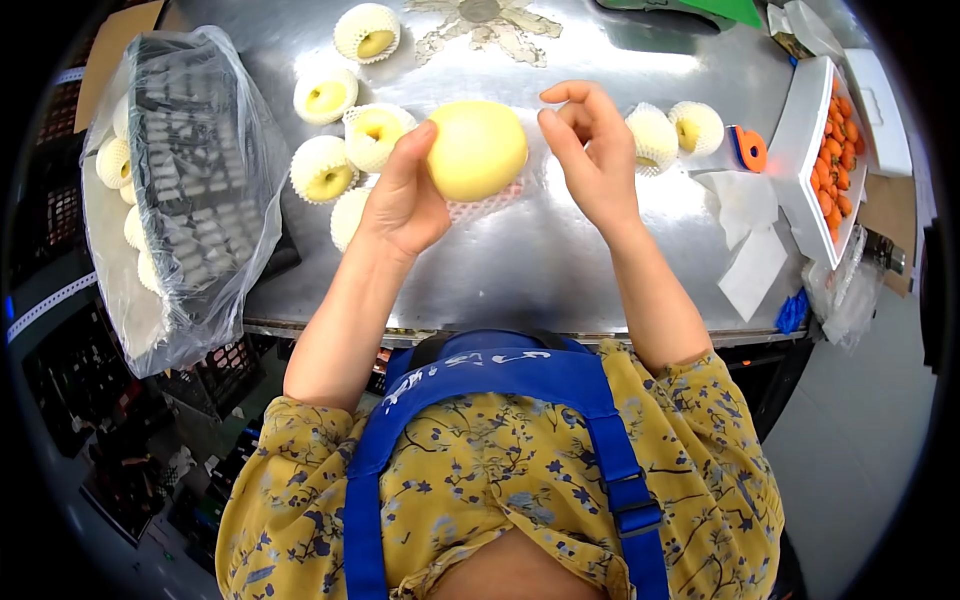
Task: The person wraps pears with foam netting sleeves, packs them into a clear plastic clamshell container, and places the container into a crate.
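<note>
Listing from my remote seat, one head view. Item: large yellow fruit (477, 151), smooth, over the steel table (500, 285), between the hands. Item: left hand (405, 200), thumb laid on the fruit's near-left side, holding it; its other fingers are hidden behind, so I cannot tell how far they spread. Item: right hand (597, 165), just apart from the fruit, fingers bent, a small gap between thumb and forefinger; its palm is partly turned from me, and I cannot tell whether it holds anything. Item: pinkish net (485, 205), mostly covered by the fruit; contact between them is unclear. Item: netted fruits (327, 97), grouped left, one partly behind the left forearm. Item: plastic-wrapped crate (200, 160), contents blurred by the film. Item: green object (735, 10), cut off by the top edge.
</note>
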{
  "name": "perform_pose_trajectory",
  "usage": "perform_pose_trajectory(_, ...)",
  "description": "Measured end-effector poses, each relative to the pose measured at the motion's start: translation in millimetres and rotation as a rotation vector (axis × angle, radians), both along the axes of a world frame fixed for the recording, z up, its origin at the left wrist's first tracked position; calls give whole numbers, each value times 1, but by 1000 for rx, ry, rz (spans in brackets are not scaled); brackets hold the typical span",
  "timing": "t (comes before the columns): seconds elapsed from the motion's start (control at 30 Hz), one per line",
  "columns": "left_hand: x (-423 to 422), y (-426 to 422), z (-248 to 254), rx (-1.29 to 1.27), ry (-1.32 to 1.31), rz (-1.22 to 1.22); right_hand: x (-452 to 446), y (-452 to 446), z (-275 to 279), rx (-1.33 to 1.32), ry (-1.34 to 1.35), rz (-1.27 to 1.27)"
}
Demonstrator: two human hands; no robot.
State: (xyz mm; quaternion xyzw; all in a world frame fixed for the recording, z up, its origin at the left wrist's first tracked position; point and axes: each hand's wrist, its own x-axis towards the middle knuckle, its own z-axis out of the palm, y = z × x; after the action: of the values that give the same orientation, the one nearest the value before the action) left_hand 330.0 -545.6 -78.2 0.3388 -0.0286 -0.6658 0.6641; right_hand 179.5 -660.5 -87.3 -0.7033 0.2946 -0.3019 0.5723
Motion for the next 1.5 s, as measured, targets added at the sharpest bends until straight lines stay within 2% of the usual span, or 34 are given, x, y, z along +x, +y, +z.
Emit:
perform_pose_trajectory(0.07,-5,0,0,74,-47,20,3,-7,0,-535,-108,54)
perform_pose_trajectory(0.1,-6,-1,1,104,-55,31,3,-3,5,-450,-120,163)
perform_pose_trajectory(0.2,-10,-3,3,150,-40,49,7,3,8,-361,-95,266)
perform_pose_trajectory(0.3,-9,-1,5,143,-4,50,5,-2,-10,-74,-193,285)
perform_pose_trajectory(0.4,-11,0,12,148,-86,17,3,-2,-13,15,-239,303)
perform_pose_trajectory(0.57,-16,2,9,166,-235,-41,3,1,1,-195,-105,318)
perform_pose_trajectory(0.6,-15,3,7,132,-151,-42,3,2,4,-246,-66,318)
perform_pose_trajectory(0.7,-11,8,-2,25,117,-29,5,-14,-15,22,-286,224)
perform_pose_trajectory(0.8,-10,12,-15,-86,398,17,8,-8,-31,1046,-414,233)
perform_pose_trajectory(0.83,-12,12,-18,-114,473,33,14,4,-36,1207,-328,208)
perform_pose_trajectory(0.87,-14,11,-20,-142,549,50,18,17,-29,1264,-287,171)
perform_pose_trajectory(0.93,-13,11,-21,-64,538,66,22,37,-15,1379,-201,96)
perform_pose_trajectory(1.03,-12,11,-16,5,457,85,16,28,-41,1462,-463,263)
perform_pose_trajectory(1.07,-11,11,-13,16,419,90,15,23,-48,1462,-564,307)
perform_pose_trajectory(1.17,-9,10,-9,58,366,97,6,2,-55,1332,-447,344)
perform_pose_trajectory(1.27,-8,8,-8,88,278,35,7,-13,-40,922,-176,184)
perform_pose_trajectory(1.37,-7,7,-13,58,170,13,5,-24,-42,409,62,135)
perform_pose_trajectory(1.47,-13,2,-11,129,-234,66,5,-28,-30,-1,321,85)
perform_pose_trajectory(1.5,-14,0,-11,137,-316,62,4,-28,-24,98,290,131)
